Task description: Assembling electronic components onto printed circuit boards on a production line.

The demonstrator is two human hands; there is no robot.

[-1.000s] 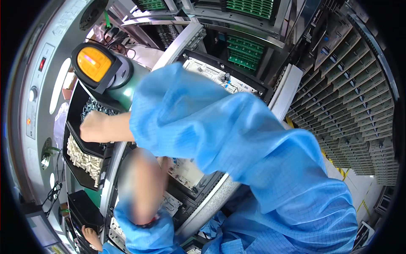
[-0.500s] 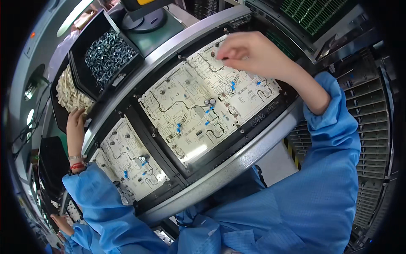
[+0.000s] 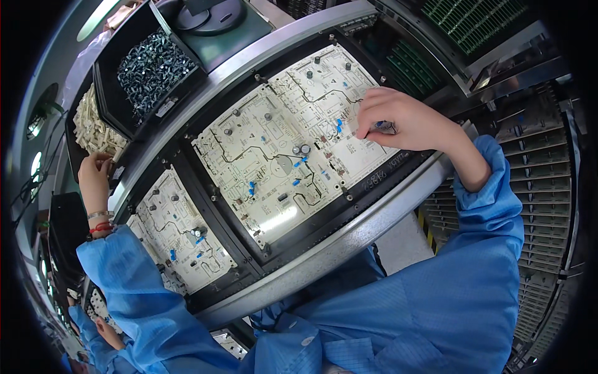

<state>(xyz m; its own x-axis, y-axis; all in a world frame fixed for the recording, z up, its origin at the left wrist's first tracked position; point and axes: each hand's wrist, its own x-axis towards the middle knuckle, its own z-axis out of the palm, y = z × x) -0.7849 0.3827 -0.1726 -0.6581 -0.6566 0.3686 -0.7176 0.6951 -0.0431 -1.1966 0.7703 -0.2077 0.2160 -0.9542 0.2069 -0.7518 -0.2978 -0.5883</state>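
Observation:
My right hand is over the right end of a pale circuit board, thumb and fingers pinched together; what lies between the fingertips is too small to tell. Part of the board, with blue and silvery round parts, is hidden under that hand. Several small dark cylindrical parts stand near its far edge. At the far left, my left hand has its fingers bent over the front of a black bin holding white plastic pieces. I cannot make out what those fingers hold.
A second pale board adjoins the first in the black frame, and another board lies left of it. A black bin of dark small parts stands behind. Metal rails border the frame. A co-worker's hand shows lower left.
My right hand has moved right and nearer, from the board's far edge to its right end, uncovering a dark cylindrical part there. My left hand stays by the white pieces, fingers more bent.

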